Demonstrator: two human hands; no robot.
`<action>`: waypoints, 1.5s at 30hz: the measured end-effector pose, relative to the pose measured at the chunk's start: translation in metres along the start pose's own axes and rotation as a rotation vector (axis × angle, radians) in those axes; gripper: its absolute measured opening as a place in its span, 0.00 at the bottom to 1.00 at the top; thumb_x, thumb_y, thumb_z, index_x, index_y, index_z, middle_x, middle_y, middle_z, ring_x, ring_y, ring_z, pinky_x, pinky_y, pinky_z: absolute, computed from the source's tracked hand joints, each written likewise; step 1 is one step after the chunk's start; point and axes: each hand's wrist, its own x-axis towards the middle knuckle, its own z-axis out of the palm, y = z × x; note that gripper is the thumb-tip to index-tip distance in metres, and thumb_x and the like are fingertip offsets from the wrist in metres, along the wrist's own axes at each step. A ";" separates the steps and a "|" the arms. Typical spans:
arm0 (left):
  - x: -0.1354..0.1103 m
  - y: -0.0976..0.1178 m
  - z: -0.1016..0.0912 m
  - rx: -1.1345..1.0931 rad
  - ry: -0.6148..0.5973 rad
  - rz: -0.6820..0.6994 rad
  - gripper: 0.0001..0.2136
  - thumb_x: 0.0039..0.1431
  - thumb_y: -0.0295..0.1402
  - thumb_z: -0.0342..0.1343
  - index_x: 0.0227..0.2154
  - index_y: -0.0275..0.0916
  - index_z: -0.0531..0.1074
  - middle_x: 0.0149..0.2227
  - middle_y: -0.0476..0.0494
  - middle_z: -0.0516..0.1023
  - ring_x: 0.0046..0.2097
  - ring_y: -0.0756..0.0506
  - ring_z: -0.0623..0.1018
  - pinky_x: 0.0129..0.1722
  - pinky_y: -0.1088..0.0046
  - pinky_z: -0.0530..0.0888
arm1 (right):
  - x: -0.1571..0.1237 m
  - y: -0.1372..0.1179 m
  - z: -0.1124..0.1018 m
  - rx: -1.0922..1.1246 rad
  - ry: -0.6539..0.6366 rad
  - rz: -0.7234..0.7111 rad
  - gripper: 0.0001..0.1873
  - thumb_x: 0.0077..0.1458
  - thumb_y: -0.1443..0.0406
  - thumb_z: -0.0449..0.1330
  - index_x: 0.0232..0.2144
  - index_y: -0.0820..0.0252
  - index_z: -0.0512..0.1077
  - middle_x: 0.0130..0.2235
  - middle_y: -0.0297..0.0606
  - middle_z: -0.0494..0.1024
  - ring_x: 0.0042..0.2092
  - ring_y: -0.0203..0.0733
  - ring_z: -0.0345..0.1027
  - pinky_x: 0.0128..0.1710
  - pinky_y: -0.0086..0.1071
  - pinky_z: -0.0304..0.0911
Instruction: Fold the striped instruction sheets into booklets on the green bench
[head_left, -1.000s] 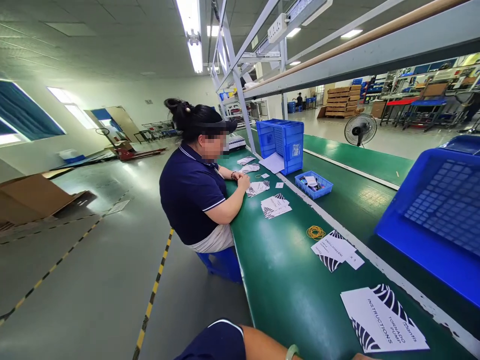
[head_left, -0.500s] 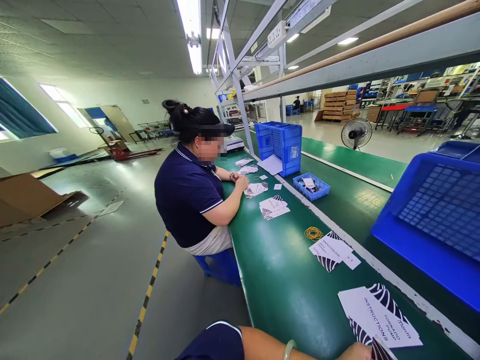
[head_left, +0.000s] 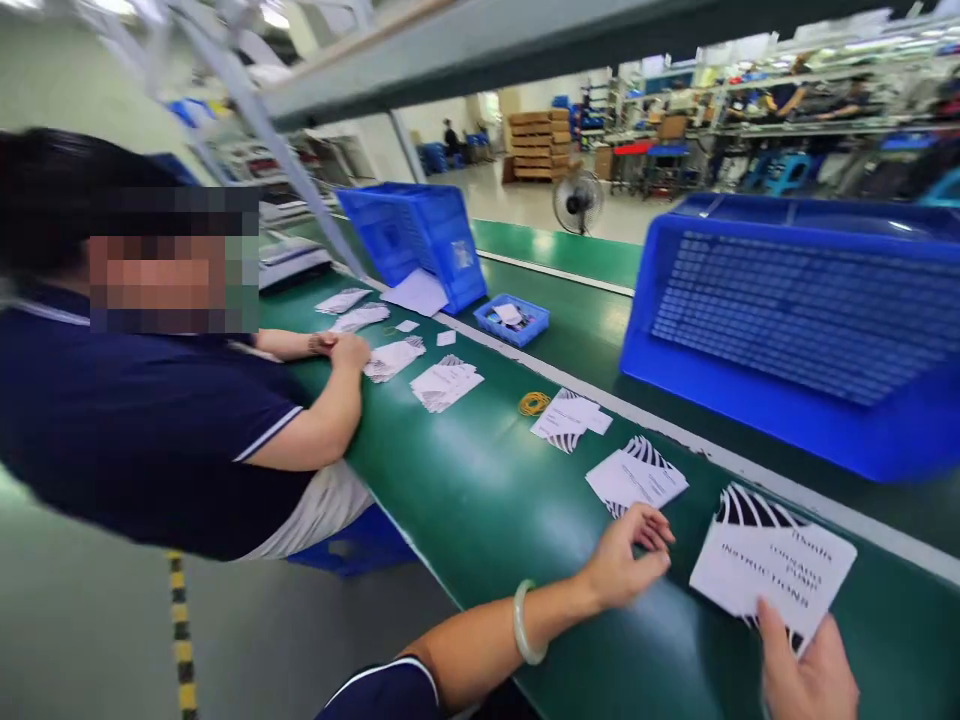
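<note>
My right hand [head_left: 814, 665] grips a white instruction booklet [head_left: 787, 565] with black wavy stripes, thumb on top and fingers beneath, at the lower right. Its cover reads "INSTRUCTIONS" and "TORNADO PUMP". My left hand [head_left: 630, 560], with a pale bangle [head_left: 527, 620] on the wrist, is empty. Its fingers are loosely curled, with the thumb apart from them. Just beyond it lies a fanned stack of the same booklets [head_left: 637, 475]. Further up the bench sit more booklets [head_left: 562, 415] with a small white card [head_left: 598, 420] and a bundle of yellow rubber bands [head_left: 534, 403].
A co-worker [head_left: 150, 420] sits at the left, both hands by a booklet pile [head_left: 394, 358]. Another pile [head_left: 448, 383] lies nearer. Blue crates [head_left: 750, 400] and a small blue tray [head_left: 514, 325] line the green bench [head_left: 480, 500]. A metal beam [head_left: 487, 60] crosses overhead.
The view has swung right and down. My right hand has come into sight holding a booklet. My left hand, earlier on a booklet at the bottom edge, is now empty.
</note>
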 end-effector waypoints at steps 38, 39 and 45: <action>0.031 -0.004 -0.050 1.208 0.194 0.099 0.37 0.41 0.54 0.56 0.50 0.30 0.60 0.56 0.31 0.59 0.53 0.35 0.62 0.53 0.58 0.61 | 0.109 -0.074 0.130 -0.473 -0.035 -0.881 0.37 0.57 0.47 0.36 0.52 0.71 0.63 0.52 0.54 0.68 0.53 0.58 0.60 0.51 0.48 0.57; 0.030 -0.004 -0.051 1.203 0.188 0.103 0.38 0.43 0.55 0.54 0.51 0.30 0.59 0.57 0.31 0.58 0.54 0.35 0.61 0.54 0.58 0.60 | 0.111 -0.070 0.132 -0.478 -0.041 -0.881 0.37 0.57 0.47 0.36 0.53 0.70 0.62 0.51 0.53 0.68 0.53 0.58 0.60 0.51 0.49 0.57; 0.022 0.006 -0.051 1.134 0.160 0.075 0.41 0.47 0.59 0.48 0.54 0.28 0.56 0.60 0.28 0.52 0.57 0.33 0.57 0.56 0.55 0.56 | 0.122 -0.063 0.133 -0.490 -0.147 -0.875 0.38 0.56 0.46 0.35 0.54 0.69 0.62 0.55 0.51 0.66 0.56 0.57 0.58 0.50 0.50 0.58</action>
